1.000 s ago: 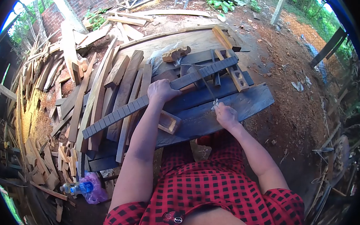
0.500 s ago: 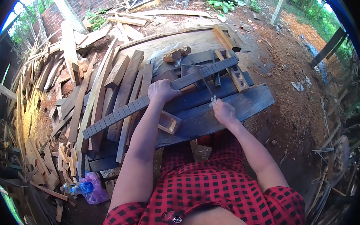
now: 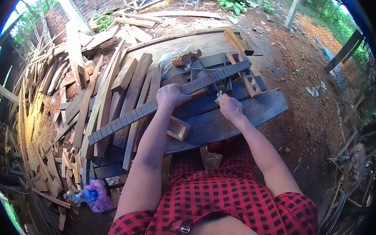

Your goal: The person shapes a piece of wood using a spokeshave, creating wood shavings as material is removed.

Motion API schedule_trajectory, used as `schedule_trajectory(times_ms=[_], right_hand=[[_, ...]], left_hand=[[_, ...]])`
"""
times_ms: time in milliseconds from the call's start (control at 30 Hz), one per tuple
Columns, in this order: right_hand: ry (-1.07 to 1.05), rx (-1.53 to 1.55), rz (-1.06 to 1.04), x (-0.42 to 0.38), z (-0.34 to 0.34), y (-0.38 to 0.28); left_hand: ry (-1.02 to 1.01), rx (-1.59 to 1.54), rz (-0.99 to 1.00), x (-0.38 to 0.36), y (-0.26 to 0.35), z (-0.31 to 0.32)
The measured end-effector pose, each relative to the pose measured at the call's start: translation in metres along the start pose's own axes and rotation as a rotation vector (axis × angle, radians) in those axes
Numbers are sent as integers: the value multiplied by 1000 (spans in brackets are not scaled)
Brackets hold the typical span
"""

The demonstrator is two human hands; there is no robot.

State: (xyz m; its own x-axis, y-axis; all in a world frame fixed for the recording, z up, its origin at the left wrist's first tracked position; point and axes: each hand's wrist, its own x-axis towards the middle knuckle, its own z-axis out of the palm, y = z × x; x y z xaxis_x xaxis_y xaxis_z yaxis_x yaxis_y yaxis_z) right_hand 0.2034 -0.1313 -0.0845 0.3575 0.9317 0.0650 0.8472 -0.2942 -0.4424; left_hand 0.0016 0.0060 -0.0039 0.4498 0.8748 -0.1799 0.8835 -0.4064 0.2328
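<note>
A long wooden strip, marked with evenly spaced cross grooves, lies at a slant over the bench. My left hand is closed round its middle, thumb along the near side. My right hand grips the near end of a thin, file-like tool, which crosses the strip's right part; its exact kind is hard to make out. Beyond the strip sits a rough wood block. A short light wooden piece with a hollow lies on the bench just below my left hand.
The dark plank bench stands before me. Several boards lean across its left side, and a slotted wooden piece lies at right. Scrap wood is heaped at left, near bottles and a purple plastic bag.
My right hand has moved forward, away from me and slightly left, pushing the thin tool across the strip. My left hand and the strip keep their place.
</note>
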Motion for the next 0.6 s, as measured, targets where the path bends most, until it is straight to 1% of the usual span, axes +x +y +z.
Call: schedule_trajectory(times_ms=[67,200,333,467,600], right_hand=[[-26,-40,58,-29,-6,3],[-47,-2,63,-65,-8,18],[-23,-37,41,-37,-14,13],[3,-5,19,7,-2,-6],[15,-5,17,0,-1,-3]], left_hand=[[1,-10,0,-1,0,1],[6,-29,20,-2,-3,2],[6,-23,24,-3,-1,-1],[-2,-25,8,-4,1,-3],[-2,-24,6,-3,1,-3]])
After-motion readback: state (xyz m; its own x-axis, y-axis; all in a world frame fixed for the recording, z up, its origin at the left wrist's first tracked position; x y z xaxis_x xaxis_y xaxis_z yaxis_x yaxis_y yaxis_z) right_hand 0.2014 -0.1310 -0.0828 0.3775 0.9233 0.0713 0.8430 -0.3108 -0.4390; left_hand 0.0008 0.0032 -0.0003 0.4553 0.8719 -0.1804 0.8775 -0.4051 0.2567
